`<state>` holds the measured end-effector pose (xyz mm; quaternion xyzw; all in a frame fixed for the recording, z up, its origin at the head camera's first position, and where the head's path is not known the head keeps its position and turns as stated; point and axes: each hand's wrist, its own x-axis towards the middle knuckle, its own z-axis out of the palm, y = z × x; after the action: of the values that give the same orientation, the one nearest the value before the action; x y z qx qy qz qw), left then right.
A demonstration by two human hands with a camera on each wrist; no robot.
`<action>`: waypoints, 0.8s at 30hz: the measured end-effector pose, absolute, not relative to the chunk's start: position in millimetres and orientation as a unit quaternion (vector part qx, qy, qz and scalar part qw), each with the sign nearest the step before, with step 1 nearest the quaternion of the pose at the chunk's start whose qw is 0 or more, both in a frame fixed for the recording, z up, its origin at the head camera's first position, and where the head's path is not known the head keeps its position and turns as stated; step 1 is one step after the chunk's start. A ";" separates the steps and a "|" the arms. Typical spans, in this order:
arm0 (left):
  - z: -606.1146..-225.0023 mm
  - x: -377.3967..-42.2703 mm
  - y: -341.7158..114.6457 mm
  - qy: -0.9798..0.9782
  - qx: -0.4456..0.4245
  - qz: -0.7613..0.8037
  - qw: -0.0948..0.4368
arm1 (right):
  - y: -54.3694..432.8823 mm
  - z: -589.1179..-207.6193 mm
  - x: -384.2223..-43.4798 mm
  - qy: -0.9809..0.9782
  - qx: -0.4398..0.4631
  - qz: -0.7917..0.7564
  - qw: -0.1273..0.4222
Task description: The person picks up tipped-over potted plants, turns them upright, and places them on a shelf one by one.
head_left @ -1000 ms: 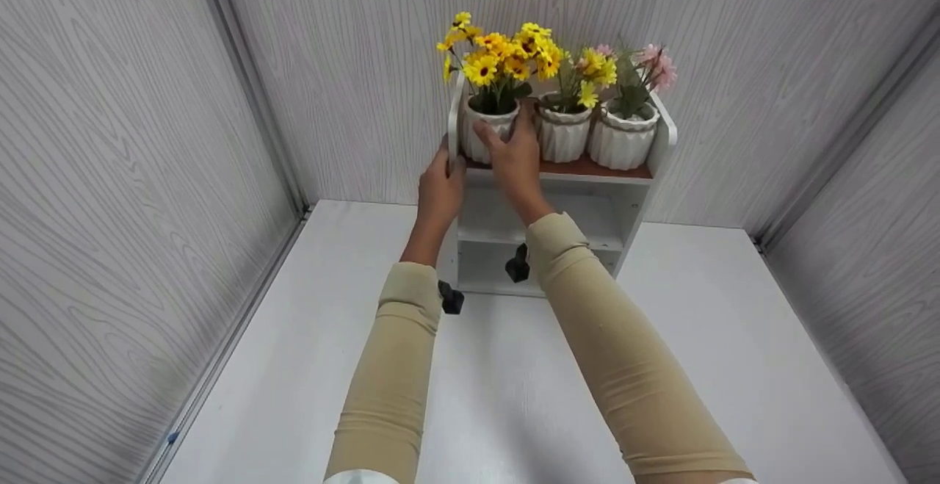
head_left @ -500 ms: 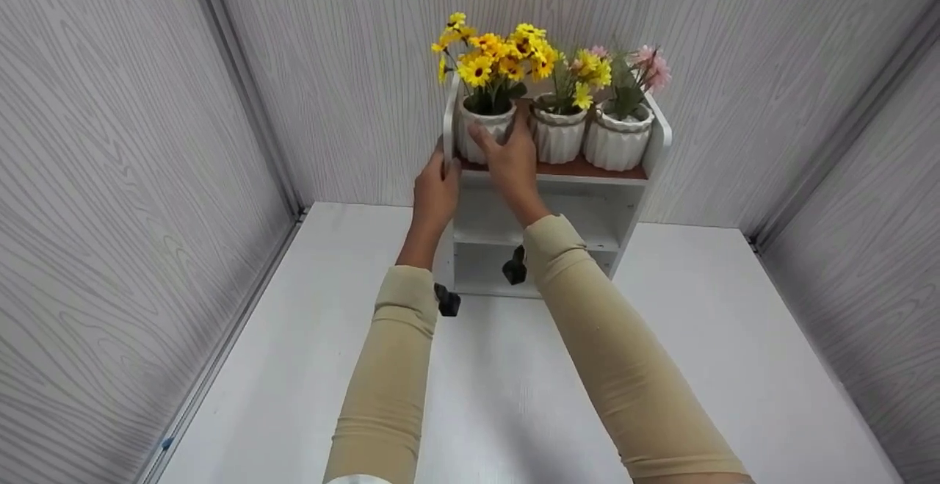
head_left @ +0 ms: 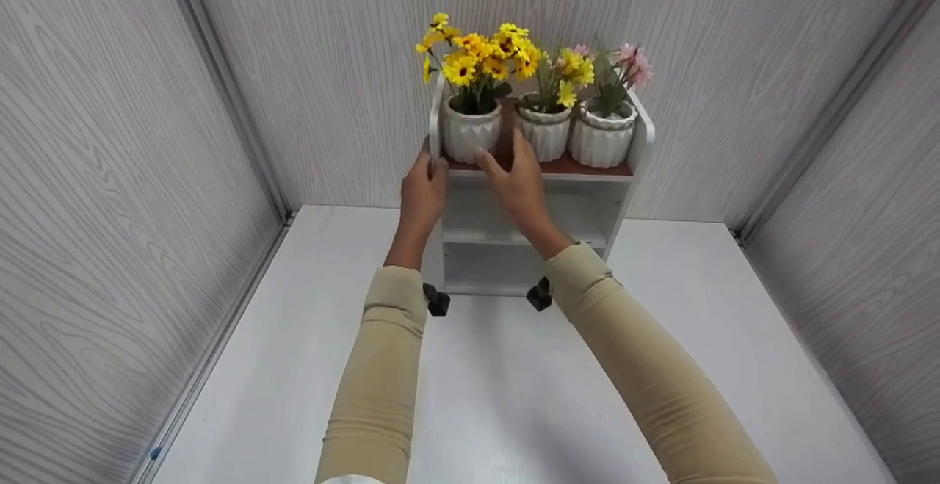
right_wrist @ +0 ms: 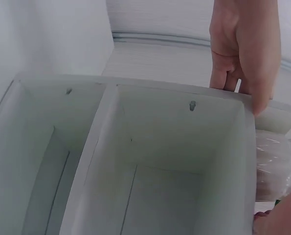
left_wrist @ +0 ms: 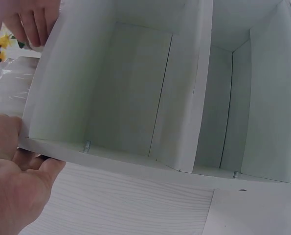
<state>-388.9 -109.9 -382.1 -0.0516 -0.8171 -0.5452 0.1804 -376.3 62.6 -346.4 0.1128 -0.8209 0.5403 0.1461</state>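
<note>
My left hand (head_left: 424,194) grips the left side panel of a small white shelf unit (head_left: 536,242), thumb in front and fingers on the outer side. In the left wrist view this hand (left_wrist: 18,181) holds the panel's edge. On the reddish-brown top stand three ribbed white flowerpots: a left pot (head_left: 471,131) with yellow flowers, a middle pot (head_left: 543,131) with yellow ones, and a right pot (head_left: 604,135) with pink ones. My right hand (head_left: 520,183) is spread loosely before the gap between left and middle pots, thumb close to the left pot; contact is unclear.
Two open compartments (left_wrist: 130,83) lie under the shelf top. The unit stands on a white table (head_left: 477,388) against a wood-grain back wall (head_left: 352,102). Grey grained panels (head_left: 95,212) rise at both sides.
My right hand has let go of the left pot and drawn back, down and slightly right of it. The left hand keeps its hold on the side panel. The view has shifted slightly.
</note>
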 end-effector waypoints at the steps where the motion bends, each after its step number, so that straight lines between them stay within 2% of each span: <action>1: -381.9 -389.0 -109.7 -0.818 -0.050 -0.545 0.178 | 68.0 -346.9 -373.0 -0.821 0.120 0.538 0.148; 9: -384.5 -389.4 -115.3 -0.805 -0.052 -0.559 0.193 | 113.8 -348.8 -351.6 -0.833 0.129 0.515 0.153; 16: -396.4 -373.9 -121.6 -0.802 -0.061 -0.562 0.196 | 158.4 -351.8 -338.8 -0.843 0.172 0.484 0.160; 24: -403.1 -339.7 -120.0 -0.830 -0.077 -0.514 0.204 | 190.1 -354.8 -307.6 -0.890 0.197 0.399 0.106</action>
<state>-339.7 -120.0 -403.1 -0.0774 -0.8298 -0.5136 0.2040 -307.6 190.1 -354.8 0.1968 -0.8895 0.3985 0.1056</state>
